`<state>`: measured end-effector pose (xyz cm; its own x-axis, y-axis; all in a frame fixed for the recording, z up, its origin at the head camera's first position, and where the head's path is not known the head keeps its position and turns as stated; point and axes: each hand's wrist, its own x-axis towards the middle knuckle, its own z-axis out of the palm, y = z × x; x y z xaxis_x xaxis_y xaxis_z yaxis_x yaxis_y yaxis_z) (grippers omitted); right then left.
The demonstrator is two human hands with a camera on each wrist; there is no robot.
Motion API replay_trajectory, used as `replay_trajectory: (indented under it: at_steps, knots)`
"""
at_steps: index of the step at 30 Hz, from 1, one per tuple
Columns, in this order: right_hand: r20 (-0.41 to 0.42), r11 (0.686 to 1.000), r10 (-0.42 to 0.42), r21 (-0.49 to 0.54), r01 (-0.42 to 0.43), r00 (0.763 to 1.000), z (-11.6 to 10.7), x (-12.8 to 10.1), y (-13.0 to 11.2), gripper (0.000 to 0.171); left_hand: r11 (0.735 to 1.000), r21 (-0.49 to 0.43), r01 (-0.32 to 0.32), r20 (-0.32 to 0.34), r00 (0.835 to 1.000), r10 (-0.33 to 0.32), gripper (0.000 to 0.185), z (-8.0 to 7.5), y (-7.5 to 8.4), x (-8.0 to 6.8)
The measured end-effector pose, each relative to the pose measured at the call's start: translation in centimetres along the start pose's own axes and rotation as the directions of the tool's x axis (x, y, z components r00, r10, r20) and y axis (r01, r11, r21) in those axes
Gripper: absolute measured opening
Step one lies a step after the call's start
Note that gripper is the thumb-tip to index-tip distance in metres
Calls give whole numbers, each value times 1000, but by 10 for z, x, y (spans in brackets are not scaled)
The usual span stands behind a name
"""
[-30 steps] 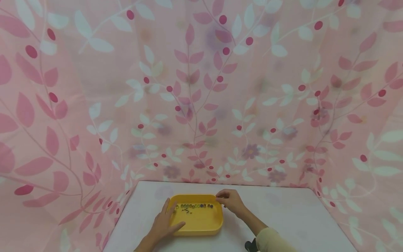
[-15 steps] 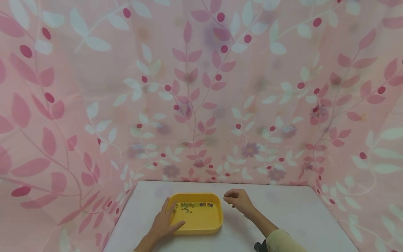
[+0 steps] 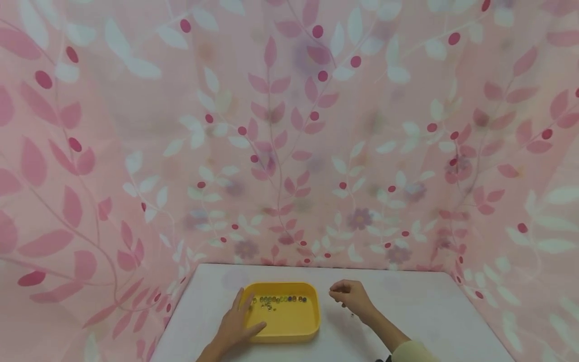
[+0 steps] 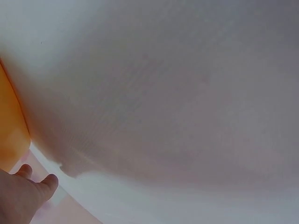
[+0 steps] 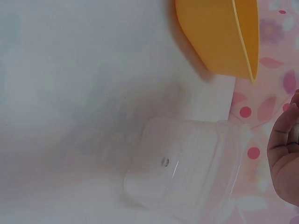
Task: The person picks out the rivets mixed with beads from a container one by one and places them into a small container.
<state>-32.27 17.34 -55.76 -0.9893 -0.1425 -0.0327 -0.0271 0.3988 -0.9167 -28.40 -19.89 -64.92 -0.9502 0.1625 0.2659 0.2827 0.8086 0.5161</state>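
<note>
A yellow tray [image 3: 289, 323] lies on the white table with a row of glass beads [image 3: 282, 299] along its far side. A small cluster of tiny pieces [image 3: 269, 306] lies just in front of that row. My left hand [image 3: 232, 322] rests at the tray's left side, fingers spread over the rim and thumb over the near part. To the right of the tray, my right hand [image 3: 356, 300] is raised, its thumb and forefinger pinching what looks like a small dark bead. Below that hand stands a clear plastic container [image 5: 201, 144] with a small shiny piece [image 5: 165, 162] in it.
The white table [image 3: 434, 311] ends at the back against a pink curtain [image 3: 289, 151] printed with leaves, which also hangs at both sides. A black object [image 3: 384, 359] shows by the right sleeve [image 3: 411, 352] at the bottom edge.
My right hand has moved from the tray's right rim out to the right, with its fingertips still together. The left hand has stayed at the tray's left side.
</note>
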Motion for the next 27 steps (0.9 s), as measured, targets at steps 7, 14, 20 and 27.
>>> replay_trajectory:
  at_steps: [7,14,20,27]
  knots:
    - [8,1000,18,15,-18,1000,-3,-8,5,27,1000,-7,-23,-14,1000,23,92,3,1,-6]
    - [-34,1000,10,17,-10,999,-10,-10,4,23,1000,-4,-28,-13,1000,28,92,1,3,-4]
    - [-52,1000,20,19,-19,998,-16,-10,6,20,999,7,-45,-37,998,45,91,0,1,-2]
    - [-90,999,23,31,-20,996,-26,-11,11,18,999,5,-41,-22,999,41,90,-2,-1,-3]
